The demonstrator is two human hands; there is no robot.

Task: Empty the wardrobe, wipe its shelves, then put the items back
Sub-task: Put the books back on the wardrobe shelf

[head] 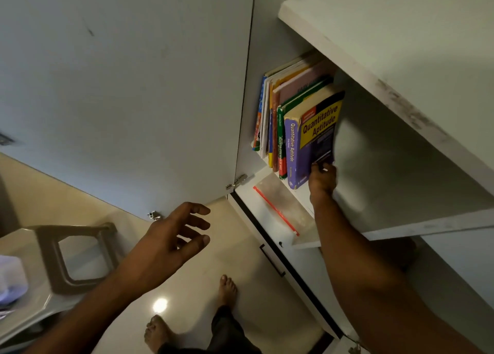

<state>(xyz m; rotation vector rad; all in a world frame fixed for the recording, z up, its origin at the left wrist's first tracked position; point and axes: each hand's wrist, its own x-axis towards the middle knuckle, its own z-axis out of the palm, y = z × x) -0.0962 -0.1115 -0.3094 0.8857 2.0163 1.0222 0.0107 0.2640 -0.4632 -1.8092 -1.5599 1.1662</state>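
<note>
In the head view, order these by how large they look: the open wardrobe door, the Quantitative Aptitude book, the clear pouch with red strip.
1. wardrobe door
2. Quantitative Aptitude book
3. clear pouch, though nearly alike with the book

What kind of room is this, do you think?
Probably a room in a home: a white wardrobe with its door open, books standing on a shelf, a tiled floor, bare feet, and a plastic stool nearby.
</note>
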